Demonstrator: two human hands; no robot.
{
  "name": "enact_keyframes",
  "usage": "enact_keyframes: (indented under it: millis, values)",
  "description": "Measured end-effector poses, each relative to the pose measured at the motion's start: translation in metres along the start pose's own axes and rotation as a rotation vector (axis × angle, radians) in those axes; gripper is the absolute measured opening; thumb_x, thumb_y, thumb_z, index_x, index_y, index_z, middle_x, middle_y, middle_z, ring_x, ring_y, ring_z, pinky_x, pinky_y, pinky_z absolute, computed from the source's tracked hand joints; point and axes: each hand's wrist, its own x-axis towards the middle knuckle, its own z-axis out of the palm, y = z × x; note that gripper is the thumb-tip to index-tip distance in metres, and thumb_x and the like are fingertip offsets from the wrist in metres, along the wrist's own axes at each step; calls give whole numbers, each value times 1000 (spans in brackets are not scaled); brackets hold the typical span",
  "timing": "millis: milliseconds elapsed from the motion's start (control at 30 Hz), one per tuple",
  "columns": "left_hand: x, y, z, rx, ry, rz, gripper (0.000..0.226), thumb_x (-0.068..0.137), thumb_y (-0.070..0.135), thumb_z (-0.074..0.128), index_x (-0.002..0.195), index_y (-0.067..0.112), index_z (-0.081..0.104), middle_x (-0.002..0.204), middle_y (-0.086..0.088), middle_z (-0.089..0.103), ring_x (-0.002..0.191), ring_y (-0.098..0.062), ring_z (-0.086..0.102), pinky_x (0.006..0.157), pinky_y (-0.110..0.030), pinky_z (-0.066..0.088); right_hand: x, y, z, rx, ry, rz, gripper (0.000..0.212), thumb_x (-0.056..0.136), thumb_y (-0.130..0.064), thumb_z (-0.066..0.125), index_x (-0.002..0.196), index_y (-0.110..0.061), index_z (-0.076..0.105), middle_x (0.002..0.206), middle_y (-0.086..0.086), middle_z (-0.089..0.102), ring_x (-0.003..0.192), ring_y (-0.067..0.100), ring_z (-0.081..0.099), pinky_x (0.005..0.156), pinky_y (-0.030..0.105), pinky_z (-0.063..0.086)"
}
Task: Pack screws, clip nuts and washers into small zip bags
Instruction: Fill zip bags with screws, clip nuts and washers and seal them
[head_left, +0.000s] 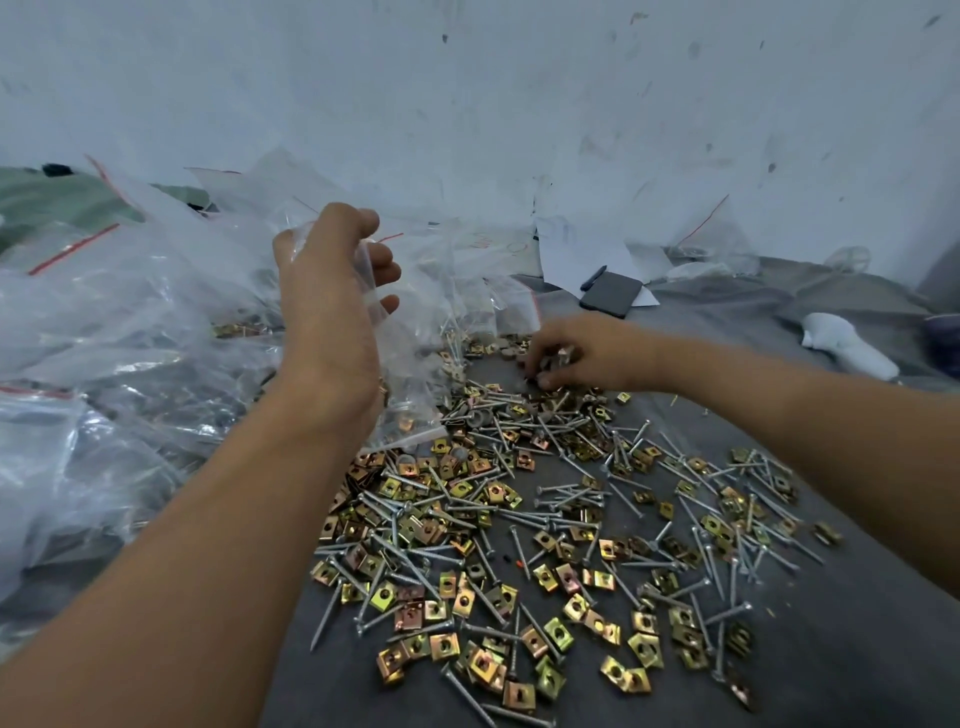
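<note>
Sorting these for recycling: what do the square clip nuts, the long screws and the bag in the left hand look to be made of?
Clip nuts: likely steel, yellow-gold plating with iridescent sheen. Screws: silver-grey metal, probably zinc-plated. Bag: thin clear plastic, glossy and crinkled.

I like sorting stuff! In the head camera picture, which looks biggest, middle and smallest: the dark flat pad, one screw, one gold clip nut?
1. Dark flat pad, though farthest away.
2. Screw.
3. Clip nut, smallest.

Glossy clear plastic bags (130, 322); shiny metal screws (561, 491); matt grey cloth (831, 649).
</note>
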Motion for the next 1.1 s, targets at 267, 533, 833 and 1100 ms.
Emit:
enact_keyframes:
  millis: [267,533,833,1100]
  values:
    - [0,2,0,-25,5,0,61,74,45,62,125,13,54,98,-1,63,88,-14,66,79,-37,53,8,7,-10,239,224,81,20,105,-16,59,117,-20,74,116,-6,74,108,8,67,91,24,48]
    - [3,3,-1,-36,5,-9,56,73,43,63,119,14,53,89,1,63,81,-13,65,77,-36,52,50,-15,13,-199,32,158,38,97,-44,67,134,-43,59,131,-9,66,110,18,67,96,41,56]
    - [1,5,-2,-41,0,-7,52,75,42,62,119,16,55,94,0,63,84,-13,65,78,-36,53,-16,7,7,72,90,54,17,101,-17,66,112,-24,77,111,-13,72,101,7,66,95,31,51]
    - [2,2,-1,-47,2,0,53,75,42,62,119,15,55,88,2,64,83,-14,66,76,-35,55,-5,32,-4,173,317,410,38,105,-11,46,136,-16,66,143,3,61,131,20,55,94,25,40]
